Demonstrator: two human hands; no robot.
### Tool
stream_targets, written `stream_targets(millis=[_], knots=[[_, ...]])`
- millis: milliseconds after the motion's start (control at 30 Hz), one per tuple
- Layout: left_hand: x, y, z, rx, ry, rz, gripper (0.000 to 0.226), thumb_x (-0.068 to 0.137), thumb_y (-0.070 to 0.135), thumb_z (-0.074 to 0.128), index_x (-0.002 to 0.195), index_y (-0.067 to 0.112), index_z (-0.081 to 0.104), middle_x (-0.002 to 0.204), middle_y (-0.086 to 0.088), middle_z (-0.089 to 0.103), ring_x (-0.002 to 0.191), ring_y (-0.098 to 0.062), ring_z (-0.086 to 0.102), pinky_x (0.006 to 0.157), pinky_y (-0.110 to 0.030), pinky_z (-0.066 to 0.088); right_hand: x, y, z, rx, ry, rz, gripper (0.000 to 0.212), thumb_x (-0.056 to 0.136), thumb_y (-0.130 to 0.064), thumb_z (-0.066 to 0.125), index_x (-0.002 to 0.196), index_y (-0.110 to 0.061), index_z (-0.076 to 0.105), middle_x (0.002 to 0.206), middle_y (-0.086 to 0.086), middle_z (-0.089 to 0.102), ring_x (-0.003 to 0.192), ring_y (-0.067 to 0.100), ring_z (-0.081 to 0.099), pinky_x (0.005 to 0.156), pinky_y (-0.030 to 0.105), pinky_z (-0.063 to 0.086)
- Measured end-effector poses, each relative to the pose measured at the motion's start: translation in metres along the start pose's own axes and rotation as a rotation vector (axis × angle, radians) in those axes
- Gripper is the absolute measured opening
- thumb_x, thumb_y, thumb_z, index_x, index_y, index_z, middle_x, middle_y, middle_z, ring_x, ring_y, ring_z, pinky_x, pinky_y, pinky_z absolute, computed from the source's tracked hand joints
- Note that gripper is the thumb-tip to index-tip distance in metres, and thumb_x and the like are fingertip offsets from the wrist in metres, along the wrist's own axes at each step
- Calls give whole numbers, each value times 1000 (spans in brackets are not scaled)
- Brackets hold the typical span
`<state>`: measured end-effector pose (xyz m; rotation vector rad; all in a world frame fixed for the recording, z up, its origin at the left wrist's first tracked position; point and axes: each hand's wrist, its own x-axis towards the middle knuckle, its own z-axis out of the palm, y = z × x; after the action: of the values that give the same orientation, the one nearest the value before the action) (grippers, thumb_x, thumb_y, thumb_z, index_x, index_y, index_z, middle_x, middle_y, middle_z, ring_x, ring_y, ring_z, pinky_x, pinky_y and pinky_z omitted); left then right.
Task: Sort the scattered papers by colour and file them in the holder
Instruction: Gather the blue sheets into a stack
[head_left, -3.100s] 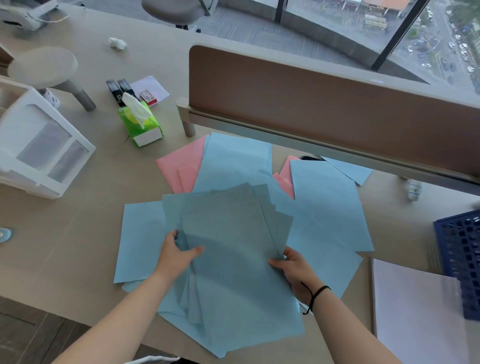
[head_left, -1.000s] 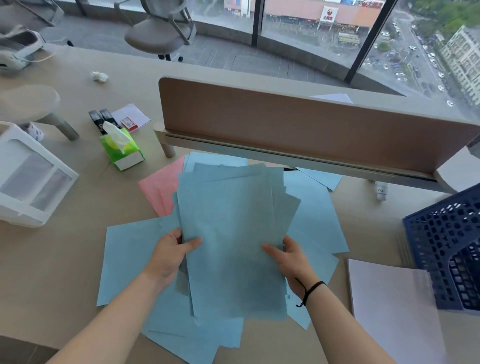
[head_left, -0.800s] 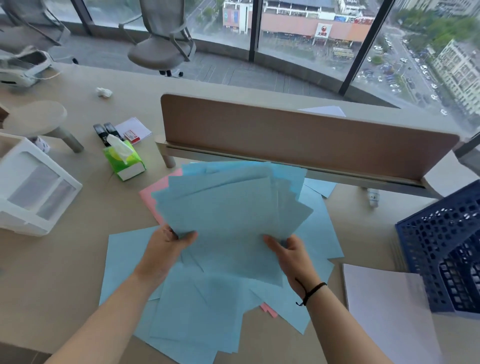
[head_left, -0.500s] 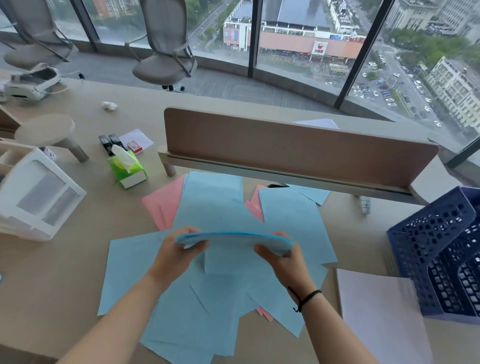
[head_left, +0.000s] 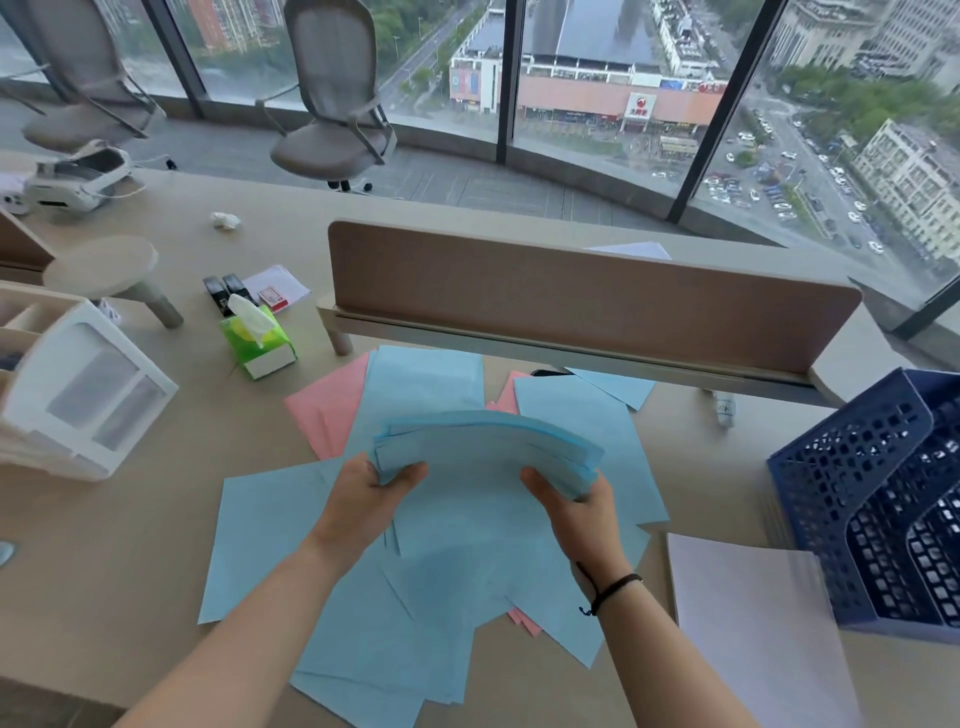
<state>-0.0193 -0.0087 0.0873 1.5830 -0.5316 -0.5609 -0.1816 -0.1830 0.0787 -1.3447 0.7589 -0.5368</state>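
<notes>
Blue stack (head_left: 485, 452) now held off the table between both hands, bowed upward in the middle, edges roughly squared: a second ago the same sheets were a loose upright fan facing the camera, and half a second ago they had just tipped flat. So the gather-and-square step looks about done for this batch. Left hand (head_left: 371, 499) grips the stack's left end, thumb on top, fingers curled under; right hand (head_left: 574, 506) grips the right end the same way (black band on that wrist). Stack hovers over the middle of the table, above the loose blue sheets (head_left: 291, 530) spread toward the near edge. Pink sheets (head_left: 330, 410) lie partly buried toward the divider (head_left: 571, 306) at the far edge, one pink corner poking out near the near edge too. White sheets (head_left: 748, 623) sit at the near right, just beside the blue holder (head_left: 852, 499) at the right edge; its visible slots look empty, can't see all of them. My read: blue sort is partial, pink untouched, nothing filed yet. Next is probably either sweeping up the remaining blue or carrying this stack right to the holder. Risk: bowed stack is floppy, sheets could slide out sideways in transit. Tissue box (head_left: 257, 343) at the far left isn't in the way.
</notes>
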Motion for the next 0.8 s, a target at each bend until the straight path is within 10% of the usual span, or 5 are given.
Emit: stream_targets(millis=[200,800], knots=[[1,-11,-3,-77,-2,-130,35,76,-4,80,104,12,68,98,4,72,92,-10,67,76,-19,53,0,6,-10,59,4,53,27,82,-5,79,106,-10,69,103,2,78,98,21,74,84,35,58],[5,-19,-4,-92,-11,-215,31,83,-6,71,109,11,71,105,5,76,97,-5,70,77,-14,52,10,20,-2,43,-7,112,33,87,11,60,109,-13,66,109,1,75,103,16,70,90,31,56]])
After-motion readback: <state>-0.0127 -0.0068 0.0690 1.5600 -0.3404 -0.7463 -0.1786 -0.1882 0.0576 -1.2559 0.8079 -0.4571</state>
